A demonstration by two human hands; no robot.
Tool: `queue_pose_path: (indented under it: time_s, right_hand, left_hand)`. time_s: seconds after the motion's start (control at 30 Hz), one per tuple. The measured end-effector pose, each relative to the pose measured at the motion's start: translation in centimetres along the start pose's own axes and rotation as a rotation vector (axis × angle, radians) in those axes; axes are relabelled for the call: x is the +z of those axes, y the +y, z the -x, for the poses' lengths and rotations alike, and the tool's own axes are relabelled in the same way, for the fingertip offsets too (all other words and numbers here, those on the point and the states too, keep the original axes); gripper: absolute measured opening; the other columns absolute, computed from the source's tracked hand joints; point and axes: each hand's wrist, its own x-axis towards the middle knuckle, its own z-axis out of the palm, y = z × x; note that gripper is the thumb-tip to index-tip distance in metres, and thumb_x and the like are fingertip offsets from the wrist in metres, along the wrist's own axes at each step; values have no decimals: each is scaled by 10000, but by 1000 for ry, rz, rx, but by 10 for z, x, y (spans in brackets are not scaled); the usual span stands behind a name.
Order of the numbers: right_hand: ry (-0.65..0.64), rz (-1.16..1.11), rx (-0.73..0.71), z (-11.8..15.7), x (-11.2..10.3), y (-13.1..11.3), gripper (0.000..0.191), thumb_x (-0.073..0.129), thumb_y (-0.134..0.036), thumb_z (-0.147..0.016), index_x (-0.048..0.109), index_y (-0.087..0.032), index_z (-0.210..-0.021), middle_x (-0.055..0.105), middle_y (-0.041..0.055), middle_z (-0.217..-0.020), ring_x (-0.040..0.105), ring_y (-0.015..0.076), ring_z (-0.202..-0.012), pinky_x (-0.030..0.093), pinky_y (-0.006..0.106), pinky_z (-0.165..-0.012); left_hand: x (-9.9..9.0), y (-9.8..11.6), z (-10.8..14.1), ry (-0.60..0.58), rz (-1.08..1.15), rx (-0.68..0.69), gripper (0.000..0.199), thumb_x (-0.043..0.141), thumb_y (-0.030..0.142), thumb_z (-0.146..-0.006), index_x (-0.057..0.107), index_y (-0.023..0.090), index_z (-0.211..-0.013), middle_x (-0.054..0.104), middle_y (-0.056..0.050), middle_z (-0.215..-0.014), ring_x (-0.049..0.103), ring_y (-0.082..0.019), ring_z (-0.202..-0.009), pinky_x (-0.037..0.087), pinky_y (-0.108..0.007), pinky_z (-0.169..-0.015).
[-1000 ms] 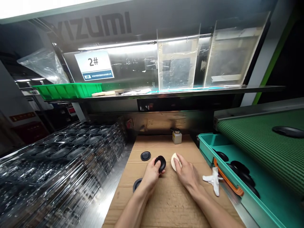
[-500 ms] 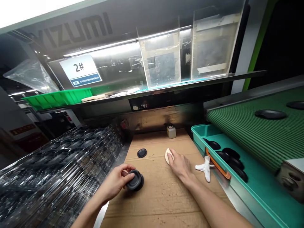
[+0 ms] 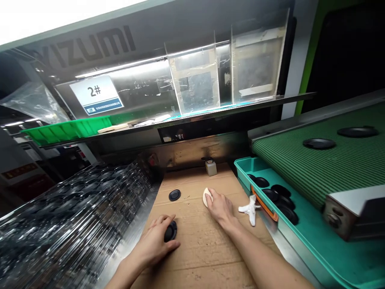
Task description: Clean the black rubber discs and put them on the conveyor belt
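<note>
My left hand (image 3: 155, 239): pinching before, I now have its fingers spread.
Black round plastic disc (image 3: 170, 232): lowered, between thumb and fingers.

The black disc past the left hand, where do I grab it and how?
Probably best pinch the disc by opposite edges of its round rim, coming from above: it lies flat and low on the cardboard, and nothing else crowds its edge.

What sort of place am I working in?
Probably a factory workstation: a ribbed green conveyor belt carries round black parts, and a rectangular teal plastic bin holds similar ones.
</note>
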Motion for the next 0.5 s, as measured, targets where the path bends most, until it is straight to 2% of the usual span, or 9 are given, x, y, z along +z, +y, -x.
queue_pose_path:
  time_s: [0.1, 0.17, 0.27, 0.37, 0.43, 0.5]
  right_hand:
    - [-3, -1, -4, 0, -2, -1, 432, 285, -470, -955, 517, -309, -1282, 669, 82, -919, 638, 254, -849, 421, 332, -711]
    - [4, -6, -10, -1, -3, -1, 413, 283, -459, -954, 523, -317, -1258, 670, 73, -906, 639, 258, -833, 432, 347, -705]
    - [23, -35, -23, -2, -3, -2, 386, 294, -447, -947, 542, -294, -1200, 669, 69, -880, 643, 258, -809, 446, 355, -694]
    - [52, -68, -36, -3, -3, -3, 356, 302, -423, -937, 557, -266, -1130, 669, 71, -859, 648, 268, -793, 462, 369, -680]
    - [64, -86, -40, -4, -3, -3, 338, 306, -405, -930, 557, -252, -1096, 669, 73, -854, 650, 276, -786, 473, 387, -680]
    - [67, -102, -39, -5, -3, -3, 330, 308, -400, -926, 557, -242, -1074, 669, 77, -850, 652, 281, -783, 481, 405, -689]
  left_hand:
    - [-5, -1, -1, -45, -42, 43, 558, 564, 431, -787, 525, 244, -1310, 483, -60, -1301, 428, -240, -1221, 281, -327, -1062]
    - [-10, -5, 1, -74, -74, 50, 500, 537, 404, -804, 544, 246, -1278, 505, -59, -1266, 446, -228, -1202, 282, -319, -1060]
    - [-17, -12, 6, -152, -93, 42, 541, 543, 407, -803, 507, 273, -1326, 482, -42, -1313, 413, -218, -1252, 245, -309, -1095]
    - [-23, -13, 4, -214, -122, 0, 654, 579, 460, -777, 443, 294, -1395, 386, -31, -1428, 315, -239, -1343, 182, -333, -1138]
    - [-27, -2, -6, -183, -171, -14, 726, 583, 527, -764, 396, 305, -1429, 286, -22, -1497, 234, -261, -1389, 161, -363, -1147]
    - [-30, 26, -23, -111, -204, 40, 723, 534, 594, -786, 389, 307, -1433, 244, -20, -1520, 218, -276, -1395, 174, -389, -1139]
